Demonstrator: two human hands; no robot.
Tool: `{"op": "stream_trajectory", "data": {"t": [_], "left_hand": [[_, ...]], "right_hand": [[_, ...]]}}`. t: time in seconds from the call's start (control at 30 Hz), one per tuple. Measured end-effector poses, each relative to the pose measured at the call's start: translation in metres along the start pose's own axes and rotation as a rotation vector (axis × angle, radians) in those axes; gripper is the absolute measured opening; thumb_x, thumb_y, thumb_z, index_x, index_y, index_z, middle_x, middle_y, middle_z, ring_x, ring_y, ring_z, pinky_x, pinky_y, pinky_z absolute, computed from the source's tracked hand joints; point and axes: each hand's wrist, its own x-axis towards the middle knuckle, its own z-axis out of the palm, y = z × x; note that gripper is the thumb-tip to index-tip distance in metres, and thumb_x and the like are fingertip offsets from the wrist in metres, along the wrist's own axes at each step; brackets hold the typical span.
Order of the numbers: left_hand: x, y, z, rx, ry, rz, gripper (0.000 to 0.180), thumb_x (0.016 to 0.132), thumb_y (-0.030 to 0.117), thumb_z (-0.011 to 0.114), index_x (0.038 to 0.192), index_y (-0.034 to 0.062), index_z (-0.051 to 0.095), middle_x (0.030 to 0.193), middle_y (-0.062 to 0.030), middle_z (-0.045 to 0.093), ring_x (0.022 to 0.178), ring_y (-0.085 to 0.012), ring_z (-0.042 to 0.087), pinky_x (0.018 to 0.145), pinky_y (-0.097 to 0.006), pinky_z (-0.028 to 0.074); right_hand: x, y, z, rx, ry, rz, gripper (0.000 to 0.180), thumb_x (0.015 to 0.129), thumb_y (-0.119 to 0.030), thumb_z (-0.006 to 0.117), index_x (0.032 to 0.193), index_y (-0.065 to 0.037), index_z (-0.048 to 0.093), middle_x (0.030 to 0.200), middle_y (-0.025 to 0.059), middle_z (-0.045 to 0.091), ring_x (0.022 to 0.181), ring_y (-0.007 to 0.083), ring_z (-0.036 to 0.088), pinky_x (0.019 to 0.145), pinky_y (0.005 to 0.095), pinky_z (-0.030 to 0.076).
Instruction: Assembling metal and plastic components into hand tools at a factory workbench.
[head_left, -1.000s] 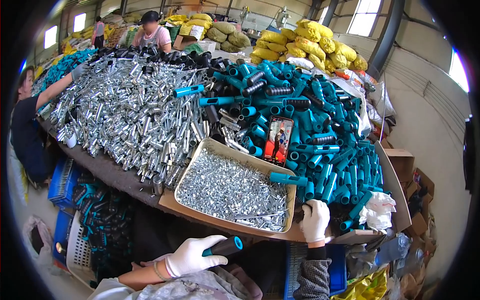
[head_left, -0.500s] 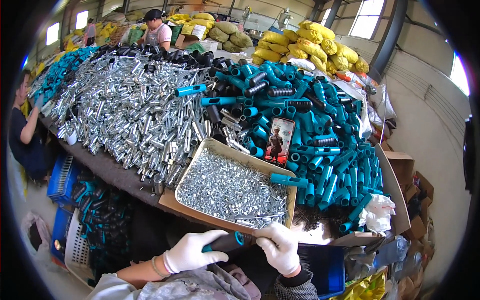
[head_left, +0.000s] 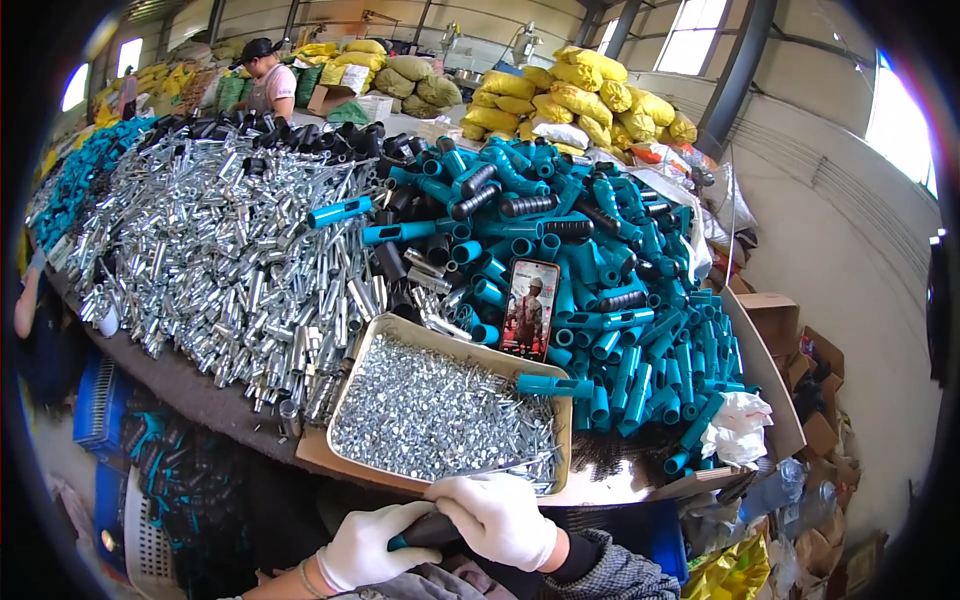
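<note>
My left hand (head_left: 372, 548), in a white glove, is wrapped round a black grip handle (head_left: 428, 531) with a little teal showing at its near end. My right hand (head_left: 497, 520), gloved as well, is closed over the handle's far end and hides it. Whatever its fingers may pinch is out of sight. Just beyond both hands stands a beige tray (head_left: 571, 440) full of small silvery metal pieces (head_left: 440, 410). A teal tube (head_left: 555, 386) rests across the tray's right rim.
Silvery metal tubes (head_left: 230, 270) are heaped on the left, teal plastic handles (head_left: 620, 330) on the right. A phone (head_left: 530, 310) leans upright behind the tray. Crumpled white tissue (head_left: 737, 428) lies at the right edge. A person (head_left: 270, 80) stands behind the heap; another's arm (head_left: 28, 300) shows far left.
My right hand has moved left and closed over the handle's end, covering the teal opening seen before. Both hands sit lower and nearer together. The whole view has shifted a little.
</note>
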Motion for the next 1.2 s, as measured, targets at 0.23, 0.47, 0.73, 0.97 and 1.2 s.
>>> {"op": "stream_trajectory", "data": {"t": [0.23, 0.47, 0.73, 0.97, 1.2], "left_hand": [[-0.005, -0.022, -0.011, -0.140, 0.137, -0.151, 0.066, 0.076, 0.044, 0.085, 0.119, -0.0017, 0.064, 0.098, -0.0161, 0.072, 0.088, -0.0223, 0.072, 0.080, -0.032, 0.054], [-0.009, -0.018, -0.006, -0.120, 0.094, -0.161, 0.065, 0.077, 0.043, 0.084, 0.121, -0.0014, 0.063, 0.098, -0.0169, 0.071, 0.087, -0.0255, 0.072, 0.079, -0.032, 0.054], [-0.019, -0.004, -0.013, -0.069, 0.108, -0.183, 0.064, 0.077, 0.038, 0.085, 0.121, -0.0015, 0.062, 0.098, -0.0174, 0.070, 0.087, -0.0256, 0.072, 0.079, -0.033, 0.054], [-0.033, -0.005, -0.016, -0.045, 0.150, -0.112, 0.059, 0.077, 0.031, 0.086, 0.122, 0.0012, 0.063, 0.096, -0.0193, 0.070, 0.084, -0.0295, 0.073, 0.075, -0.033, 0.056], [-0.021, -0.002, -0.009, -0.064, 0.019, -0.095, 0.057, 0.079, 0.029, 0.083, 0.126, 0.0047, 0.061, 0.098, -0.0179, 0.070, 0.086, -0.0318, 0.071, 0.075, -0.035, 0.055]], "right_hand": [[0.064, 0.108, -0.130, -0.695, 0.231, -0.101, 0.017, 0.081, -0.013, 0.065, 0.096, -0.009, 0.071, 0.091, 0.0107, 0.067, 0.084, 0.0298, 0.065, 0.074, 0.0422, 0.052], [0.088, 0.226, -0.216, -1.507, 0.195, 0.526, 0.021, 0.087, -0.016, 0.063, 0.104, -0.019, 0.074, 0.112, 0.0085, 0.063, 0.106, 0.0287, 0.060, 0.083, 0.0425, 0.047], [0.097, 0.222, -0.247, -1.471, -0.084, 0.585, 0.034, 0.084, -0.022, 0.066, 0.117, -0.028, 0.073, 0.128, 0.0071, 0.058, 0.124, 0.0289, 0.052, 0.100, 0.0447, 0.041], [0.022, 0.169, -0.228, -1.203, 0.537, 0.249, 0.041, 0.072, -0.008, 0.067, 0.113, -0.006, 0.063, 0.132, 0.0150, 0.060, 0.135, 0.0378, 0.046, 0.115, 0.0612, 0.027], [-0.047, 0.049, -0.021, 0.854, 0.993, 0.313, 0.051, 0.097, -0.046, 0.051, 0.121, -0.002, 0.056, 0.085, 0.0054, 0.057, 0.076, 0.0182, 0.052, 0.073, 0.0367, 0.044]]}}
